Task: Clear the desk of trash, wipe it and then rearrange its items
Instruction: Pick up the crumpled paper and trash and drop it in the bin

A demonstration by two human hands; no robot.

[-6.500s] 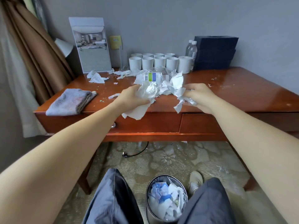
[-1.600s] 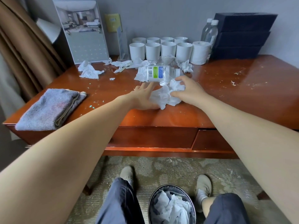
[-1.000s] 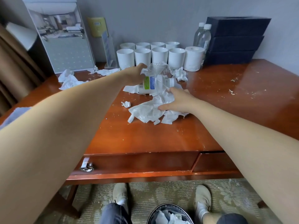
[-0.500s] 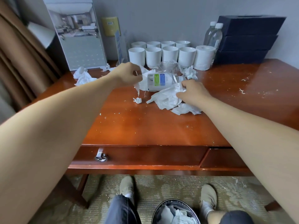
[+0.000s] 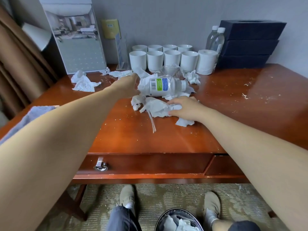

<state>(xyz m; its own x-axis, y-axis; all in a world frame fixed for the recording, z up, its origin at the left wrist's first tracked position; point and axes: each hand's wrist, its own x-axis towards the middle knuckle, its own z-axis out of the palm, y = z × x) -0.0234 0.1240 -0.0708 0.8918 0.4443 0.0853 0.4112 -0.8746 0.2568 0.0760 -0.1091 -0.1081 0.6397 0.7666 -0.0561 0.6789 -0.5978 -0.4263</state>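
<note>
Crumpled white tissue (image 5: 156, 107) lies in a heap mid-desk (image 5: 150, 139), and my right hand (image 5: 185, 109) grips it between thumb and fingers. An empty plastic bottle (image 5: 166, 85) with a green and blue label lies on its side on more tissue just behind. My left hand (image 5: 129, 86) reaches to the bottle's base, its curled fingers holding the tissue there (image 5: 142, 85). More tissue scraps (image 5: 83, 82) lie at the back left. A folded grey cloth (image 5: 33, 114) shows behind my left forearm. A trash bin (image 5: 180, 220) holding paper stands on the floor between my feet.
Along the wall stand several white cups (image 5: 163, 59), a toilet roll (image 5: 206, 62), two water bottles (image 5: 216, 39), stacked black boxes (image 5: 250, 42), a framed picture (image 5: 76, 39) and an acrylic stand (image 5: 122, 52). Crushed clear plastic (image 5: 171, 71) lies by the cups. Crumbs dot the desk.
My right hand has pulled the tissue wad slightly nearer and closed on it. My left hand stays at the bottle's base on the tissue. The camera has shifted a little.
</note>
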